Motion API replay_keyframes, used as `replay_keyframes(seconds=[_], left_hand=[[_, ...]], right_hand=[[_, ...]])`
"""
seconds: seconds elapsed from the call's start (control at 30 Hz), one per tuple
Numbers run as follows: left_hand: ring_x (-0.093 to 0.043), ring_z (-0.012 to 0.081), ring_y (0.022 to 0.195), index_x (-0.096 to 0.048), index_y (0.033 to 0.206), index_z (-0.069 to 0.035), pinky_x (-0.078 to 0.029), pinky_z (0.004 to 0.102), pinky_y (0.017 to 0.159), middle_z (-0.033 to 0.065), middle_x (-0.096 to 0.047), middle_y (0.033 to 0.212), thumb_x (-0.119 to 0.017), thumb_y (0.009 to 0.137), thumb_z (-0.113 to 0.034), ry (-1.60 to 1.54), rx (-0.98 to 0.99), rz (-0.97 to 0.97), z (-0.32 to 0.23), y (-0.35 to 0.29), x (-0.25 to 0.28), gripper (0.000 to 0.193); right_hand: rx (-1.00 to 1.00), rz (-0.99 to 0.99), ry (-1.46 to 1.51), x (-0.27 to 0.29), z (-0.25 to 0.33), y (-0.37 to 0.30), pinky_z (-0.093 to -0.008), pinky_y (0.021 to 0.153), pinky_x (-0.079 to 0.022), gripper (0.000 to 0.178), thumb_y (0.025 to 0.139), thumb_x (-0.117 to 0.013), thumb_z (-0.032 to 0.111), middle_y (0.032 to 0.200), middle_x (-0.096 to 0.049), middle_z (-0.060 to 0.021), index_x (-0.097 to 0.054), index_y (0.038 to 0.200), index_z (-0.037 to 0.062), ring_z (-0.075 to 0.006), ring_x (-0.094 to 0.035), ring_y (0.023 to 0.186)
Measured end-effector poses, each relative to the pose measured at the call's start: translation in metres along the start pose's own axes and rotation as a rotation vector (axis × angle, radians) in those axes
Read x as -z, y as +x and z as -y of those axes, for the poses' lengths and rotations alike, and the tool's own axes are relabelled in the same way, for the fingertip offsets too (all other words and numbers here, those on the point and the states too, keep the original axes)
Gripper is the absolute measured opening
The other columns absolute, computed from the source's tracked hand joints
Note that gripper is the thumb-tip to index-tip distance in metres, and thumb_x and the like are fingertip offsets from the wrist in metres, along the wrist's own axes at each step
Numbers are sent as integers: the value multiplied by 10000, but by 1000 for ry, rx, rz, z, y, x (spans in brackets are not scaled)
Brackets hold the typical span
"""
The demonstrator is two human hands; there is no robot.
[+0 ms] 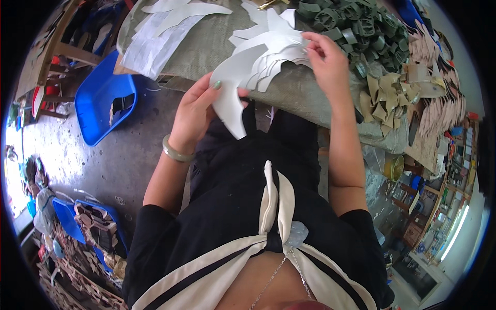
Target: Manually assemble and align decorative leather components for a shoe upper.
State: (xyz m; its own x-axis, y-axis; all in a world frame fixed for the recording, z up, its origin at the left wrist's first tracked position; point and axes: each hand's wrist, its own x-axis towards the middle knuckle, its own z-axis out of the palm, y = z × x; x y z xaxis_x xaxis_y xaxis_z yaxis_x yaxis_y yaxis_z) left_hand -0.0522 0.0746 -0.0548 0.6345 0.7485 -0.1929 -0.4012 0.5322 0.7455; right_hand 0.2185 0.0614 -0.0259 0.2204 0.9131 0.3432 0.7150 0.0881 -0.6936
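Observation:
My left hand (199,106) grips a white, curved, crescent-like cut sheet piece (231,80), thumb on top and fingers beneath, above the near edge of the cloth-covered table (299,98). Its upper end overlaps a fanned stack of similar white pieces (281,51) on the table. My right hand (330,64) is at the right end of that stack, its thumb and fingers bent in against the edge of the white pieces. Exactly what lies between those fingertips is partly hidden.
More white pieces (181,18) lie on a translucent sheet (160,44) at the table's far left. Dark green curved parts (356,31) are heaped far right, with tan scraps (390,98) nearer. Blue bins (106,98) stand on the floor at left. Pinkish stacked pieces (442,113) line the right.

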Motion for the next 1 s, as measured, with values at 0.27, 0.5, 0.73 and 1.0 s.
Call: replay_keyframes(seconds=[0.27, 0.5, 0.73, 1.0], left_hand=[[-589, 332, 1036, -326, 1311, 68, -476, 413, 903, 249, -576, 1132, -269, 919, -124, -198, 109, 136, -1, 10, -10, 440], [-599, 297, 1038, -404, 1275, 73, -475, 390, 907, 231, -590, 1120, -331, 922, -99, -113, 66, 95, 7, 23, -27, 399], [-604, 245, 1032, -481, 1220, 65, -469, 347, 902, 169, -620, 1092, -378, 936, -108, 161, -19, 110, 10, 33, -47, 349], [-588, 328, 1031, -396, 1240, 109, -444, 416, 943, 264, -569, 1107, -390, 909, -67, 60, 150, 242, 3, 51, -84, 375]], right_hand=[[-153, 22, 312, 52, 12, -69, -205, 646, -469, 177, 857, -510, -39, 876, -569, -40, -628, 985, -8, -96, -564, 690], [-225, 13, 338, 57, 4, -95, -206, 655, -474, 168, 870, -480, -47, 944, -588, -53, -628, 951, -40, -102, -591, 725], [193, -41, -274, 39, 1, -90, -247, 650, -464, 161, 828, -533, -46, 873, -611, -80, -643, 923, 20, -183, -608, 712], [65, -193, -95, 44, -18, -114, -338, 682, -464, 231, 713, -530, -103, 804, -571, -123, -619, 872, 39, -279, -569, 756]])
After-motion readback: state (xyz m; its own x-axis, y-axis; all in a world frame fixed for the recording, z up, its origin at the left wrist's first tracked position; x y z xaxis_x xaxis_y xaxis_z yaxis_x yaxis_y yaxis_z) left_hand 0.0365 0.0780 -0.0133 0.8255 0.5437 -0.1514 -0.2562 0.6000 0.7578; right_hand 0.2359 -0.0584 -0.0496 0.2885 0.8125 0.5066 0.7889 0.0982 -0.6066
